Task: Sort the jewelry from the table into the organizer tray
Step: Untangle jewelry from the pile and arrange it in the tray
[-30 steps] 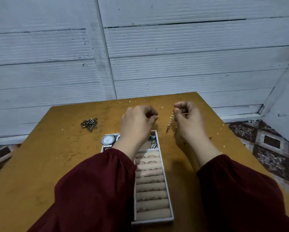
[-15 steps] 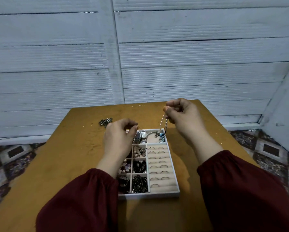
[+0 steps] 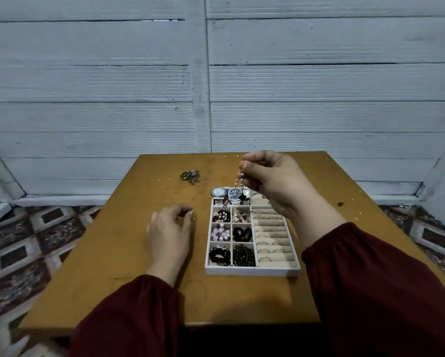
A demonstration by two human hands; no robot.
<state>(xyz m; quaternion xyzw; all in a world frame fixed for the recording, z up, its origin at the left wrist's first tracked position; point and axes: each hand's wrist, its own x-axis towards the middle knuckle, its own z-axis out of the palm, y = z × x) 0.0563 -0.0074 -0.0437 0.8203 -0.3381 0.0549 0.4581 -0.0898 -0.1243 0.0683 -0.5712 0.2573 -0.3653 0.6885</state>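
**Jewelry sort: items on view, head camera**

Head view, one frame. All places are given from the organizer tray.

1. Organizer tray [image 3: 252, 270]: white, rectangular, lying flat on the wooden table [image 3: 139, 253], long side running away from the person.
   - Far-end compartment: two wristwatches side by side, one with a pale dial [image 3: 218, 192] and one with a dark dial [image 3: 234, 194].
   - Left half: six square cells in two columns, holding beaded pieces in black, pink and mixed tones.
   - Right half: a column of beige ring rolls [image 3: 270, 235], with several rings seated in the slots.

2. Right hand [image 3: 272, 181]: raised above the tray's far end, fingers curled. Thumb and forefinger pinch the top of a short beaded strand [image 3: 239, 182], which hangs straight down over the watch compartment. Whether its lower end touches the watches cannot be told.

3. Left hand [image 3: 169, 228]: low over the table just left of the tray, level with the upper square cells, fingers curled. A small ring [image 3: 194, 215] is pinched at the fingertips, close to the tray's left wall but apart from it.

4. Loose heap of small metal pieces [image 3: 190, 175]: on the table beyond the tray's far left corner, well apart from both hands.

5. Dark red sleeves [image 3: 370, 292] cover both forearms, nearer the person than the tray.

6. A pale planked wall [image 3: 216, 99] stands beyond the tray.
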